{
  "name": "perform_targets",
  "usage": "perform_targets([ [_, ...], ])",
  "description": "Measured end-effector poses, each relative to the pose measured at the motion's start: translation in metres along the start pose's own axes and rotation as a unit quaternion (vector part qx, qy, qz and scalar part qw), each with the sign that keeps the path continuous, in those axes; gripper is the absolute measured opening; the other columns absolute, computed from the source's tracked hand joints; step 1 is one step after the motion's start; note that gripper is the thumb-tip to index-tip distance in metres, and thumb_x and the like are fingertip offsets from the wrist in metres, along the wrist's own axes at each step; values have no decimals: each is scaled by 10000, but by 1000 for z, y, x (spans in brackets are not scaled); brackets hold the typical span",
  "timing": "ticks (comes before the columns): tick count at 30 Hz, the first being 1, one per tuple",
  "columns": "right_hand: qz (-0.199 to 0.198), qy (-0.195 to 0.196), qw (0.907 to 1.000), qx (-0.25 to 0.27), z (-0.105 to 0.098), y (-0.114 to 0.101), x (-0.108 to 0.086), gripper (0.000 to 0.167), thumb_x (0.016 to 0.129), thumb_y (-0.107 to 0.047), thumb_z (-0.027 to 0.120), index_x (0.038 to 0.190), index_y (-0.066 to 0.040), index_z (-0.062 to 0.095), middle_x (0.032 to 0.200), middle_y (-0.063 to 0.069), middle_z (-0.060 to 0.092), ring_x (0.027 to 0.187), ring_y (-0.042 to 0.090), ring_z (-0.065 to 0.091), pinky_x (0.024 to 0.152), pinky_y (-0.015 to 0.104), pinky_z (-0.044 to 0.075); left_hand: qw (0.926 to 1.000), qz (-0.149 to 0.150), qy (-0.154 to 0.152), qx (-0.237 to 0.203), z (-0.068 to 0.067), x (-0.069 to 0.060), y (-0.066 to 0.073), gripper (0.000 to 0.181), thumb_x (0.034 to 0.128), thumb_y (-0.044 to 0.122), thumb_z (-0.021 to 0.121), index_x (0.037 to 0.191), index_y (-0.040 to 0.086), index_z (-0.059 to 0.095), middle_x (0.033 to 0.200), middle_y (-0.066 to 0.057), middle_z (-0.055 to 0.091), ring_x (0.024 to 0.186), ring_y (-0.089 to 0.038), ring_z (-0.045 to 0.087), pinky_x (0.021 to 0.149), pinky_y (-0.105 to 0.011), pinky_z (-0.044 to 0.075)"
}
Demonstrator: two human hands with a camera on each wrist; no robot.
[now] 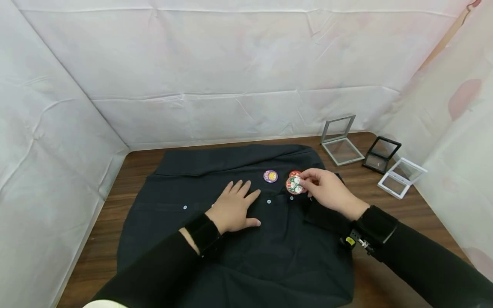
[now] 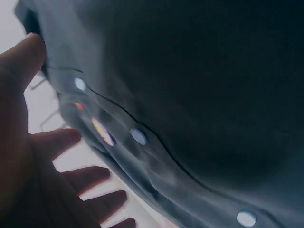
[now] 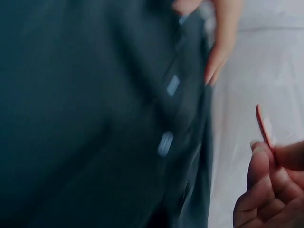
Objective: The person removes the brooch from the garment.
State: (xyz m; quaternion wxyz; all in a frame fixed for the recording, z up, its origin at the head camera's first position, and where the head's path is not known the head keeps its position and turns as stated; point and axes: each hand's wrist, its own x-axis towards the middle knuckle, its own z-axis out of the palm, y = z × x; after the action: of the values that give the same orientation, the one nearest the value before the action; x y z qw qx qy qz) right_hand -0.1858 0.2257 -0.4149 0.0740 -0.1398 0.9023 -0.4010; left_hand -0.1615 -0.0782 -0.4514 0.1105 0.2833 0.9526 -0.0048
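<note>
A dark buttoned garment [image 1: 239, 252] lies spread on the wooden table. My left hand [image 1: 232, 208] rests on it with the fingers spread; the left wrist view shows this hand [image 2: 42, 156] beside the row of buttons [image 2: 138, 136]. Between thumb and fingertips, my right hand [image 1: 333, 192] pinches a round green, white and red badge [image 1: 293, 185], seen edge-on as a thin red disc [image 3: 262, 124] in the right wrist view. Behind it, a red badge [image 1: 295, 173] is partly hidden. A purple badge with a yellow figure [image 1: 271, 176] lies on the garment between the hands.
Three hinged clear frames stand or lie unfolded at the table's back right: a grey one [image 1: 343, 151], a black one [image 1: 376, 163] and a white one [image 1: 399, 179]. Pale cloth [image 1: 231, 72] hangs behind and at both sides of the wooden table [image 1: 135, 171].
</note>
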Motion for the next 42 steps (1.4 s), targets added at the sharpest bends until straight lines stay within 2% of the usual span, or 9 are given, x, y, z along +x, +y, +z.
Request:
perform_targets([
  [4, 53, 222, 9972, -711, -18, 25, 12, 220, 1070, -232, 601, 1213, -101, 704, 947, 49, 704, 755, 192, 653, 655, 376, 517, 9981, -453, -416, 93, 0, 17, -5, 1051, 824, 826, 612, 1658, 295, 258, 1718, -129, 120, 1560, -401, 112, 1232, -582, 107],
  [9, 659, 426, 9936, -815, -50, 47, 22, 334, 1102, -285, 524, 1331, -61, 620, 1092, 165, 682, 904, 289, 659, 729, 432, 500, 9948, -683, -728, -208, 2, 26, -8, 1099, 776, 812, 685, 1658, 336, 236, 1724, -114, 78, 1559, -421, 79, 1218, -613, 139],
  [14, 1087, 730, 9892, -661, -77, 68, 34, 407, 1119, -282, 464, 1389, 13, 542, 1191, 265, 632, 992, 396, 628, 765, 466, 487, 9899, -837, -1054, -436, 6, 18, -9, 1097, 795, 794, 678, 1665, 353, 175, 1728, -95, 20, 1562, -418, 31, 1203, -644, 151],
  [21, 1639, 1310, 9772, -308, -101, 91, 52, 383, 1104, -201, 469, 1339, 90, 549, 1116, 279, 673, 985, 408, 670, 735, 446, 538, 9878, -889, -1219, -374, 5, 6, -7, 1078, 844, 799, 593, 1670, 351, 65, 1723, -78, -95, 1564, -392, -67, 1218, -631, 71],
  [28, 2166, 1679, 9614, 251, -93, 98, 73, 372, 1074, -166, 493, 1317, 98, 591, 1120, 275, 699, 917, 303, 711, 726, 384, 578, 9858, -955, -1286, -503, 11, -1, -8, 1075, 851, 785, 597, 1671, 347, 58, 1721, -83, -107, 1559, -391, -98, 1215, -638, 40],
  [30, 2377, 1748, 9553, 169, -89, 102, 77, 373, 1061, -162, 487, 1301, 93, 617, 1126, 267, 699, 901, 310, 685, 691, 384, 547, 9864, -943, -1249, -493, 13, -1, -8, 1071, 851, 786, 595, 1672, 346, 66, 1722, -86, -101, 1560, -394, -94, 1214, -641, 42],
  [33, 2545, 1510, 9537, -539, -85, 105, 76, 318, 1040, -117, 466, 962, 58, 720, 855, 198, 693, 748, 316, 591, 654, 416, 457, 9866, -912, -1241, -536, 15, 0, -8, 1065, 853, 781, 595, 1673, 346, 71, 1723, -86, -99, 1559, -395, -96, 1212, -644, 40],
  [37, 2659, 1176, 9492, -1203, -83, 111, 75, 431, 1011, -66, 489, 607, -50, 638, 552, 65, 538, 558, 243, 451, 610, 405, 366, 9863, -894, -1256, -578, 15, 0, -4, 1063, 855, 778, 596, 1672, 349, 70, 1722, -85, -97, 1559, -396, -95, 1209, -652, 42],
  [42, 2973, 1390, 9402, -912, -80, 124, 79, 361, 1003, -116, 511, 700, -3, 669, 573, 75, 556, 545, 234, 467, 567, 393, 375, 9865, -908, -1239, -574, 12, -1, -2, 1069, 848, 777, 608, 1673, 346, 81, 1724, -91, -86, 1560, -398, -88, 1207, -657, 46],
])
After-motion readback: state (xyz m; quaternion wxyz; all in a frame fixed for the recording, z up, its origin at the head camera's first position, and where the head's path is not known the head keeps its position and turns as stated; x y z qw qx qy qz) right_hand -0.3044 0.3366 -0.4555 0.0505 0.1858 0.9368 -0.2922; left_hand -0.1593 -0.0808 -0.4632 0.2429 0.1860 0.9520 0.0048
